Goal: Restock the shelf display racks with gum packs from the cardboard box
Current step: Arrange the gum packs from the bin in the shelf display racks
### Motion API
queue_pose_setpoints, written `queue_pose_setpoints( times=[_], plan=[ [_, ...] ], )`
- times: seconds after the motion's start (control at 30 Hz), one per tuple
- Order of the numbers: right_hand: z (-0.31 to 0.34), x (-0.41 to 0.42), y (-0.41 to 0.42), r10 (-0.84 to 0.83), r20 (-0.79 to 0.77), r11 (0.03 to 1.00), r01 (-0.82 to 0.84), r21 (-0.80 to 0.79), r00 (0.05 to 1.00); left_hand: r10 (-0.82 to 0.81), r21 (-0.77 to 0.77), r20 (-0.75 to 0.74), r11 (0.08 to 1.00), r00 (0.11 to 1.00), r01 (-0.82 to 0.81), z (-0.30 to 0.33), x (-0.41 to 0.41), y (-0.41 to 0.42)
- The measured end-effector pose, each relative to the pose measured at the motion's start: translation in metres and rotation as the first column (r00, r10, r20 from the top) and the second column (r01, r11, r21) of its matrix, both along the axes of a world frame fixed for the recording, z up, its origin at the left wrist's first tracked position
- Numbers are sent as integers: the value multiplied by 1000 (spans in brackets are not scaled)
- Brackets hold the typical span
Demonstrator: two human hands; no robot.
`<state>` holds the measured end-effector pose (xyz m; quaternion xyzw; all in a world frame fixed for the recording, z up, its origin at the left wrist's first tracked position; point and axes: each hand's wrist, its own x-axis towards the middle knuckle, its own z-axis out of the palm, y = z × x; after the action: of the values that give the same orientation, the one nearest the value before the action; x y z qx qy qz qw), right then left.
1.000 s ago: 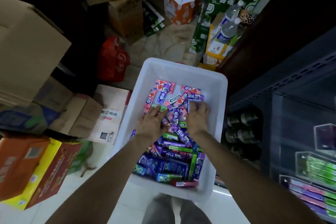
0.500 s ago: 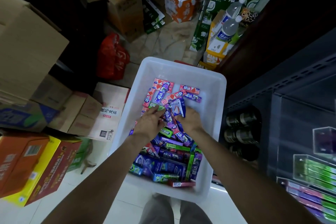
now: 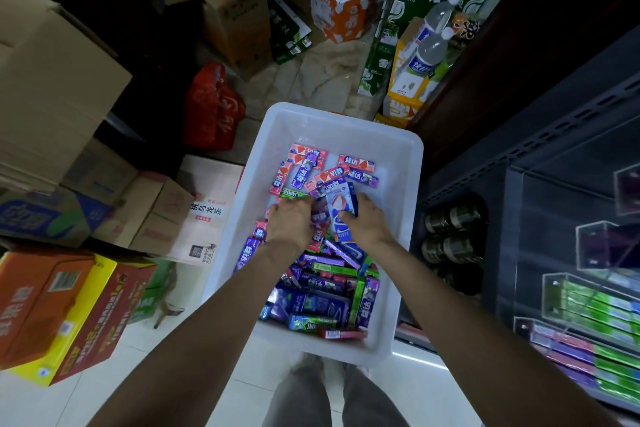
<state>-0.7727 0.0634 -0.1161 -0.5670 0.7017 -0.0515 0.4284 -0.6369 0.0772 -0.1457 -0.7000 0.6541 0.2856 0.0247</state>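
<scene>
Below, a white plastic bin sits on the pale tiled floor, and everything else is placed from it. Inside the bin lies a loose heap of gum packs: pink and purple ones toward the far wall, and purple, blue and green ones piled against the near wall. A green pack printed with part of the word "mint" lies just beyond the left hand.

Both hands are down in the middle of the bin. The left hand rests palm down on the packs with its fingers curled into the heap; whether they pinch a pack I cannot tell. The right hand has its fingers wrapped round a blue-and-white gum pack, which stands tilted up above the others, its far end pointing at the far wall of the bin.

Right of the bin stands a dark shelf unit with clear display racks; the nearer racks hold rows of green and purple packs, and the farther ones look dark. Low on the shelf, right beside the bin, are dark cans.

Left of the bin lie stacked cardboard boxes, a white carton with Chinese print touching the bin's left wall, and a red-and-yellow box nearer the person. Beyond the bin are a red bag, an orange-and-white carton and two plastic bottles.
</scene>
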Motion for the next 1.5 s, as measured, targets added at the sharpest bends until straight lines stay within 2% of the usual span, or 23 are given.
queue_pose_setpoints(
  times=[0.1,0.17,0.27,0.43,0.63,0.7,0.8,0.87,1.1,1.37,1.43,1.5],
  plan=[
    [10,-6,3,15,0,1000,-15,-12,1000,6,31,28,1000,1000,-6,1,0,3],
    [14,-11,6,7,-2,1000,-7,-17,1000,77,39,-66,996,995,-75,3,0,3],
    [19,-14,10,-12,-3,1000,12,-15,1000,241,75,-247,970,939,-229,11,-4,2],
    [14,-10,9,-32,-7,993,32,110,999,347,253,-289,927,892,-279,14,-12,-3],
    [6,-4,14,-67,-45,983,73,170,997,240,184,-130,959,962,-214,10,-29,-5],
    [8,-6,15,-109,-36,979,113,171,993,271,178,-162,954,949,-242,9,-31,-4],
    [14,-12,14,-155,2,974,152,170,988,363,178,-305,930,880,-321,11,-24,1],
    [19,-16,15,-159,38,977,152,152,987,350,147,-343,937,872,-318,12,-16,8],
    [32,-20,26,-163,54,983,158,90,985,332,118,-302,943,893,-311,9,-17,8],
    [29,-32,28,-194,61,981,191,42,979,210,31,-14,977,978,-210,-5,-41,5],
    [27,-31,28,-189,60,981,186,48,980,210,34,-17,977,977,-210,-6,-44,5],
    [25,-30,28,-187,70,982,184,48,980,248,51,-93,968,964,-244,-5,-42,6]
  ],
)
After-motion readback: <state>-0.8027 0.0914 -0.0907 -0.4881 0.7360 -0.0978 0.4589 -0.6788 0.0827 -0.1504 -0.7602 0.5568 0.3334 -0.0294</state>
